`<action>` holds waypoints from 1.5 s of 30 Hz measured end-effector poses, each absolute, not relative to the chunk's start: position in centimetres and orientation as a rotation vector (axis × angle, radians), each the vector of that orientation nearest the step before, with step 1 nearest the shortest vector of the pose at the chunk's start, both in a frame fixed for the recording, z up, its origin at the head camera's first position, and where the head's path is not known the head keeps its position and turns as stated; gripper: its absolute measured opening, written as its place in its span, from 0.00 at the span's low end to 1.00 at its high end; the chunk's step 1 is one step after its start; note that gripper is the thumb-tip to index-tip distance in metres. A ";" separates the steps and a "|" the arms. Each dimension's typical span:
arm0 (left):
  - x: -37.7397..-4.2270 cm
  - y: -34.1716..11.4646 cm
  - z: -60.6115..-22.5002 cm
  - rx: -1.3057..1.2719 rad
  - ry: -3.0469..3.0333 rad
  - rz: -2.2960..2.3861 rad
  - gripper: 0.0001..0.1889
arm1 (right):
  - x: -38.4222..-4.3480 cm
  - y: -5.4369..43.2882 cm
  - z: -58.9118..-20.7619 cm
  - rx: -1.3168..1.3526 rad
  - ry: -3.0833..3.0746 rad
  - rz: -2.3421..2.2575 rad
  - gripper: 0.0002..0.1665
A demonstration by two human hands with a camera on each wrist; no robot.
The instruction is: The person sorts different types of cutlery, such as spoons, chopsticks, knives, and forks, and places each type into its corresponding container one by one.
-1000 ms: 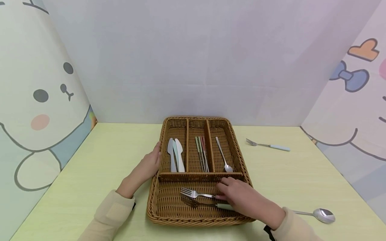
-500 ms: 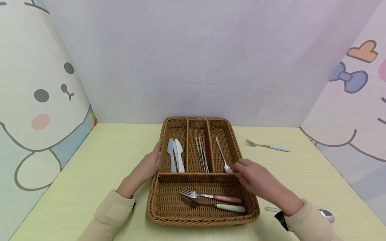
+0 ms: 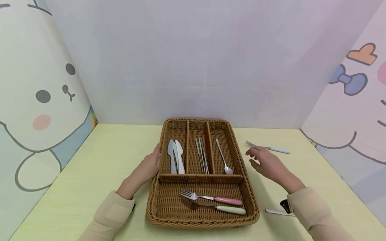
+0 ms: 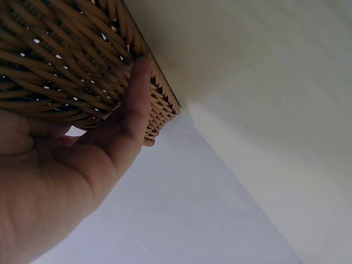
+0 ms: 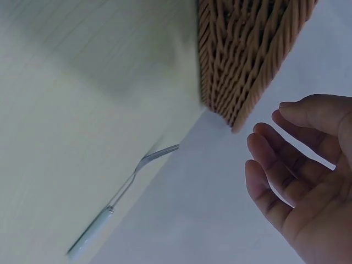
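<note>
My left hand [image 3: 149,164] rests against the left side of the brown wicker cutlery basket [image 3: 202,222]. In the left wrist view its extended finger [image 4: 135,104] lies along the woven outer wall. My right hand [image 3: 269,167] is over the table right of the basket, its relaxed fingers apart and holding nothing. Just beyond its fingertips lies a fork with a pale blue handle [image 3: 278,150], also in the right wrist view. In the front compartment lie a pink-handled fork [image 3: 227,201] and a pale green-handled fork [image 3: 230,210].
The back compartments hold pale butter-knife shapes [image 3: 180,157], green and red chopsticks [image 3: 203,155], and a small spoon [image 3: 228,170]. A metal handle [image 3: 277,212] pokes out from under the right sleeve [image 3: 310,207]. A pale wall [image 3: 199,67] stands behind the basket.
My right hand has left the front compartment, crossed the basket's right rim and come near the blue-handled fork. The sleeve now covers the large spoon's bowl. My left hand stays put.
</note>
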State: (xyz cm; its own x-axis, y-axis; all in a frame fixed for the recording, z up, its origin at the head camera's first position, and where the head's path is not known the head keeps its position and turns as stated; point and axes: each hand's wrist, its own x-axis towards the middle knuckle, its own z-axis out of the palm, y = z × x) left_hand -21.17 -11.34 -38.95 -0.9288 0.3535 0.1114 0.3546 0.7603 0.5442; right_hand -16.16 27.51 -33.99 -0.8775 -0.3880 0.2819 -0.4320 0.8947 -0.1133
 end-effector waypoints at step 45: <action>-21.3 -11.2 -38.8 -0.572 -2.987 -0.962 0.26 | -23.0 36.9 -39.6 0.106 -3.017 -0.034 0.12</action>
State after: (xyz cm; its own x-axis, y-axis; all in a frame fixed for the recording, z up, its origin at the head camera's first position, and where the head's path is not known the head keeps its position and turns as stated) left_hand -21.26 -11.20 -38.84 -0.9346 0.3501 0.0627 0.3209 0.7539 0.5734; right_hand -23.01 36.89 -39.56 -0.9900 -0.0715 0.1215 -0.0687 0.9973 0.0268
